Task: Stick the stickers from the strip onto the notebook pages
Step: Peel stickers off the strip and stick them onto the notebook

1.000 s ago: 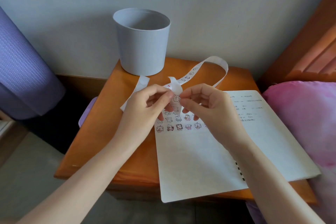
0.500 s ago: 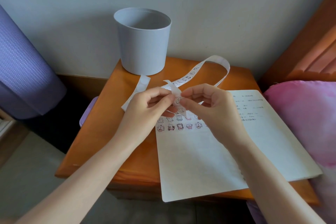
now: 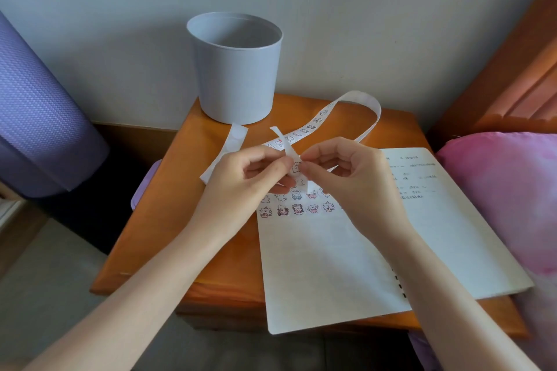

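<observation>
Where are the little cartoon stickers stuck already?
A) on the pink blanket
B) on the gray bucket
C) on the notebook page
C: rows of little stickers lie near the top of the open notebook page, just under the left hand and right hand, which both pinch the strip.

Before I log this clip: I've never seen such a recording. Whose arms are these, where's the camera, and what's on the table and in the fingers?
No machine: these are a person's bare arms, filmed by one wide camera worn on the head, looking down. On the orange wooden bedside table are a grey plastic bucket and an open white notebook, with rows of small cartoon stickers on its page. The left hand and right hand both pinch a long white paper sticker strip that loops over the table.
</observation>
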Action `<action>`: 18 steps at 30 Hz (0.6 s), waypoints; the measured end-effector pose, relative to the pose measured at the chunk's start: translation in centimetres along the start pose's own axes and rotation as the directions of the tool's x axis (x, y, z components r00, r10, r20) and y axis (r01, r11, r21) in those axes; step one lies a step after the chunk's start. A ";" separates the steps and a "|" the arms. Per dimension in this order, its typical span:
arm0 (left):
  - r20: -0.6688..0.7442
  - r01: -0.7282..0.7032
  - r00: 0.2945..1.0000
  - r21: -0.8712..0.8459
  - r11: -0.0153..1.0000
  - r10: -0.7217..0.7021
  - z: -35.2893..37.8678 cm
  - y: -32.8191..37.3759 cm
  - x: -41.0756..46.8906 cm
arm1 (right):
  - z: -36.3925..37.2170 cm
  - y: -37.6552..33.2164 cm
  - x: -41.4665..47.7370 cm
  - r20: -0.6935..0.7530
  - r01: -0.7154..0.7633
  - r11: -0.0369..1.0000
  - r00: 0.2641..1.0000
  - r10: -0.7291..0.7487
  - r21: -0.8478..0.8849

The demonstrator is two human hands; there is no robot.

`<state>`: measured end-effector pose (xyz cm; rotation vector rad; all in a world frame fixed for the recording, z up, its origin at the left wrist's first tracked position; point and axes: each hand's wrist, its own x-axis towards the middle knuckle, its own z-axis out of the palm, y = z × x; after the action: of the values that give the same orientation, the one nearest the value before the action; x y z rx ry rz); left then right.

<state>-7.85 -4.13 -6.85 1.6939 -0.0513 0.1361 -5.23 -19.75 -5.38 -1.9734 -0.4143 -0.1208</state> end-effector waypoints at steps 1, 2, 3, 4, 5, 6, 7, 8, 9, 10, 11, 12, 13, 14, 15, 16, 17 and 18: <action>-0.003 0.005 1.000 -0.011 1.000 -0.005 0.0 0.0 0.0 | 0.0 0.0 0.0 -0.004 0.017 0.999 1.000 -0.017 -0.028; -0.009 0.007 1.000 -0.015 1.000 -0.007 0.0 0.0 0.0 | 0.1 0.0 -0.1 -0.007 0.037 0.998 0.999 -0.037 -0.057; -0.015 0.007 1.000 -0.012 1.000 -0.008 0.0 0.0 0.1 | 0.1 -0.1 -0.1 -0.010 0.056 0.995 0.998 -0.057 -0.086; -0.018 0.007 1.000 -0.004 1.000 -0.007 0.0 0.0 0.1 | 0.1 -0.1 -0.1 -0.009 0.069 0.991 0.997 -0.070 -0.111; -0.019 0.006 1.000 0.007 1.000 -0.006 0.0 0.0 0.1 | 0.1 -0.1 -0.1 -0.006 0.073 0.989 0.997 -0.074 -0.127; -0.018 0.005 1.000 0.018 1.000 -0.005 -0.1 -0.1 0.1 | 0.1 0.0 -0.1 -0.001 0.066 0.989 0.998 -0.067 -0.134; -0.017 0.005 1.000 0.026 1.000 -0.004 -0.1 0.0 0.1 | 0.1 0.0 -0.1 0.006 0.052 0.989 0.999 -0.052 -0.137; -0.017 0.004 1.000 0.033 0.999 -0.003 -0.1 0.0 0.1 | 0.1 0.0 0.0 0.013 0.039 0.989 0.999 -0.038 -0.144; -0.020 0.003 1.000 0.039 0.999 -0.003 -0.1 -0.1 0.0 | 0.1 0.0 -0.1 0.017 0.034 0.987 0.999 -0.032 -0.158; -0.029 0.003 1.000 0.051 0.999 -0.001 -0.1 -0.1 0.0 | 0.1 0.0 -0.1 0.019 0.039 0.982 0.999 -0.036 -0.183; -0.045 0.005 0.999 0.066 0.998 -0.002 -0.1 -0.1 0.0 | 0.2 -0.1 -0.2 0.022 0.056 0.974 0.998 -0.052 -0.218; -0.067 0.012 0.998 0.079 0.997 -0.007 -0.1 -0.2 0.0 | 0.2 -0.2 -0.3 0.027 0.084 0.962 0.996 -0.079 -0.258; -0.089 0.021 0.996 0.084 0.996 -0.014 -0.1 -0.2 0.1 | 0.3 -0.3 -0.4 0.034 0.119 0.946 0.993 -0.114 -0.301; -0.105 0.029 0.994 0.081 0.996 -0.021 -0.1 -0.3 0.1 | 0.4 -0.3 -0.5 0.043 0.152 0.927 0.988 -0.146 -0.343; -0.115 0.036 0.993 0.079 0.996 -0.026 -0.2 -0.3 0.1 | 0.5 -0.4 -0.5 0.050 0.176 0.909 0.984 -0.170 -0.378; -0.122 0.039 0.992 0.080 0.996 -0.029 -0.2 -0.3 0.2 | 0.6 -0.5 -0.6 0.053 0.189 0.896 0.982 -0.184 -0.402; -0.128 0.041 0.991 0.085 0.996 -0.030 -0.3 -0.3 0.3 | 0.6 -0.7 -0.7 0.053 0.197 0.890 0.980 -0.192 -0.411; -0.133 0.042 0.991 0.090 0.995 -0.030 -0.4 -0.4 0.3 | 0.5 -0.9 -0.7 0.052 0.198 0.895 0.980 -0.194 -0.401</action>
<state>-7.48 -3.67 -7.19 1.7738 0.0850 0.2259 -6.27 -19.11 -5.03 -2.3355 -0.6365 -0.3494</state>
